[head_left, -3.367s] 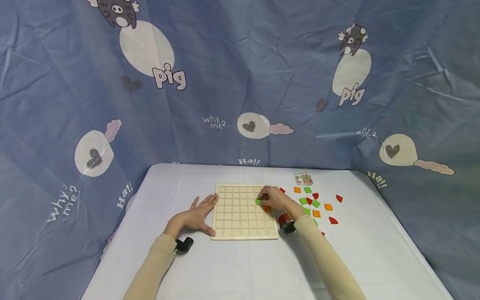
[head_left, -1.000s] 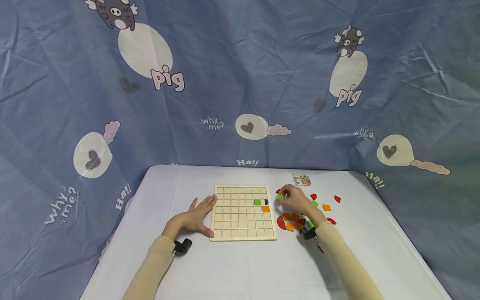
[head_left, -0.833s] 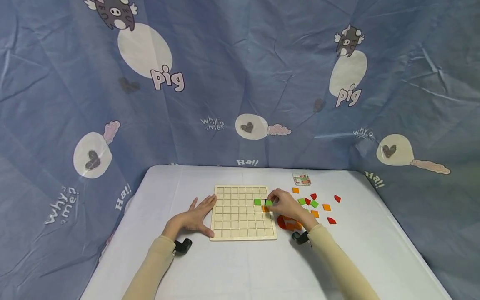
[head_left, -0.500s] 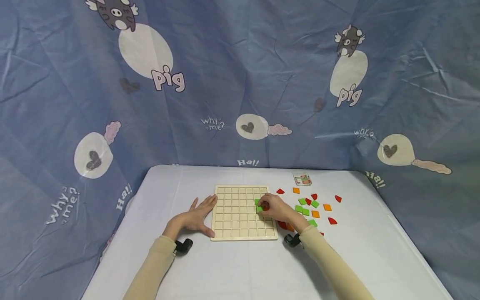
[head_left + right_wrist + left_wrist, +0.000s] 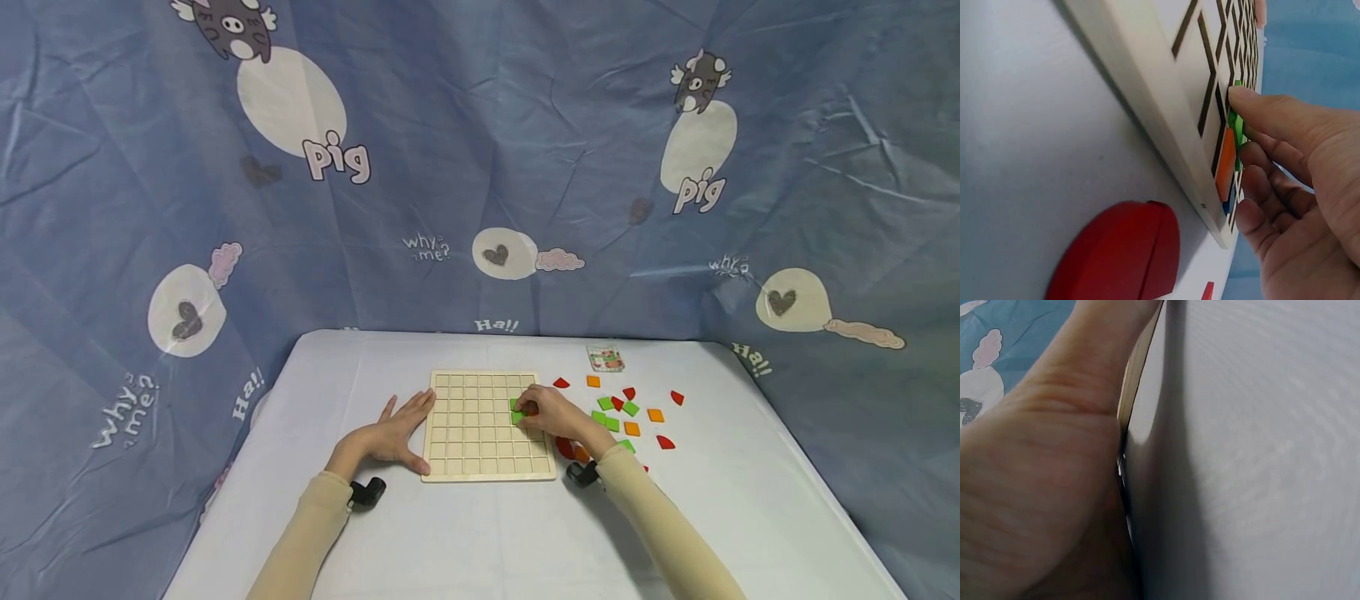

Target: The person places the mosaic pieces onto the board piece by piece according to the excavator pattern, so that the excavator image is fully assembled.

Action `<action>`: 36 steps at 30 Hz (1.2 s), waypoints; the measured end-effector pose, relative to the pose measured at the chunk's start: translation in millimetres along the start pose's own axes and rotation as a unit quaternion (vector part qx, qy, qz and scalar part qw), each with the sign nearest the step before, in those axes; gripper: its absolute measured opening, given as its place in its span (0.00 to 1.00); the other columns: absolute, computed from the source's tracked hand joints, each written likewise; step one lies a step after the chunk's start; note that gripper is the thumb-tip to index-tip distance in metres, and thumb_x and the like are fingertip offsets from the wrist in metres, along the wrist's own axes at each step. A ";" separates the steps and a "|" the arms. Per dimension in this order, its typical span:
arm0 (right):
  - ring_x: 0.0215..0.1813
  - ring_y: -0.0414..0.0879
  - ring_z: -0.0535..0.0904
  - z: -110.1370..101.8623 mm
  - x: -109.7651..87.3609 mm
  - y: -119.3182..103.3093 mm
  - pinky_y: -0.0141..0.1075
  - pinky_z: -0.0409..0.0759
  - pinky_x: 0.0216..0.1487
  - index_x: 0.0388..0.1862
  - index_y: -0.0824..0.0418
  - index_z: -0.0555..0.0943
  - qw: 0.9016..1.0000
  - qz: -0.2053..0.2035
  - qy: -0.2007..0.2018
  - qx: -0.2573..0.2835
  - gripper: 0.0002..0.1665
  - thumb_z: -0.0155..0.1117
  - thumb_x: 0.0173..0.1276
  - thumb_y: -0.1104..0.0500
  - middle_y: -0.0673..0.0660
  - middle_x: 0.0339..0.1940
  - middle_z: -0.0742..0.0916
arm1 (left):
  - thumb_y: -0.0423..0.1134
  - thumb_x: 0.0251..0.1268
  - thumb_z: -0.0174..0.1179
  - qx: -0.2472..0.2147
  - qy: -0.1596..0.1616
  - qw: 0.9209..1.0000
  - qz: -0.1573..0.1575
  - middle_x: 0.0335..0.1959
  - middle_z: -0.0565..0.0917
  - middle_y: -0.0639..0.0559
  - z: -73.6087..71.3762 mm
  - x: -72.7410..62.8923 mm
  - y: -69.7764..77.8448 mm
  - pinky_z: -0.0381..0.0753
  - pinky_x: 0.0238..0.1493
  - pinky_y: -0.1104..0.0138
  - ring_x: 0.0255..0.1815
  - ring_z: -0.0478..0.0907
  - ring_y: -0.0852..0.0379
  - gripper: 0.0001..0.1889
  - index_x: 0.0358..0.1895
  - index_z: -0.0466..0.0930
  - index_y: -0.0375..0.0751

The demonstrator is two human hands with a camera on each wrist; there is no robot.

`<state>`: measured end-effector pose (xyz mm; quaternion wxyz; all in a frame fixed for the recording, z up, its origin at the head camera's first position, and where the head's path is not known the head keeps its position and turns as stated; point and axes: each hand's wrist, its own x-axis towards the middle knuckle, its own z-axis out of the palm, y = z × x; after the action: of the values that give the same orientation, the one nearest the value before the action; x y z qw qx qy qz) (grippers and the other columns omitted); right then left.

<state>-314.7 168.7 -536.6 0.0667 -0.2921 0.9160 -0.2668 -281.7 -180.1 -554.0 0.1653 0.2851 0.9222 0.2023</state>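
A pale wooden grid board (image 5: 465, 450) lies on the white table. My left hand (image 5: 386, 433) rests along its left edge, thumb and fingers spread; the left wrist view shows mostly palm. My right hand (image 5: 553, 412) is over the right part of the board and pinches a green square tile (image 5: 517, 418) between thumb and fingers, low at a cell. Just behind it another green tile (image 5: 513, 404) lies in the grid. In the right wrist view an orange tile (image 5: 1226, 164) and a blue piece (image 5: 1230, 201) sit on the board beside the pinched tile.
Right of the board several loose pieces are scattered: green tiles (image 5: 598, 417), orange tiles (image 5: 656, 415) and red rounded pieces (image 5: 665, 442). A small picture card (image 5: 605, 358) lies at the back right. A patterned blue cloth (image 5: 420, 167) hangs behind the table.
My right hand let go of one green tile on the board, moved right, picked up another and brought it back left to the cell in front of the first. The left hand stayed put.
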 end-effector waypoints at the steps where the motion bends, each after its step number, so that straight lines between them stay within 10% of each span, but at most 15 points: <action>1: 0.39 0.37 0.76 0.3 -0.2 0.6 0.30 0.79 0.40 0.42 0.54 0.83 1.000 0.000 -0.001 0.002 0.12 0.73 0.59 0.55 0.47 0.39 0.82 | 0.70 0.36 0.71 0.000 0.001 1.000 0.000 0.80 0.35 0.45 0.1 -0.1 0.2 0.23 0.74 0.40 0.81 0.33 0.44 0.72 0.78 0.34 0.39; 22: 0.39 0.43 0.75 -38.1 -30.2 29.7 0.35 0.76 0.40 0.44 0.61 0.81 0.993 0.063 0.063 0.084 0.11 0.67 0.64 0.59 0.51 0.39 0.83 | 0.69 0.36 0.71 -0.007 -0.001 1.000 -0.002 0.80 0.35 0.45 -1.0 -1.1 1.5 0.22 0.73 0.39 0.80 0.32 0.44 0.72 0.78 0.35 0.38; 36: 0.40 0.48 0.76 -83.3 -102.4 110.7 0.36 0.77 0.40 0.47 0.66 0.77 0.962 0.247 0.092 0.068 0.21 0.68 0.62 0.54 0.59 0.39 0.82 | 0.69 0.36 0.72 -0.018 -0.003 1.000 -0.005 0.80 0.35 0.44 -1.0 -0.9 1.4 0.22 0.73 0.39 0.80 0.32 0.44 0.72 0.77 0.34 0.37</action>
<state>-309.2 340.7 -527.7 0.0658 -0.0262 0.9416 -0.3293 -280.8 -179.9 -552.3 0.1741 0.2781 0.9192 0.2176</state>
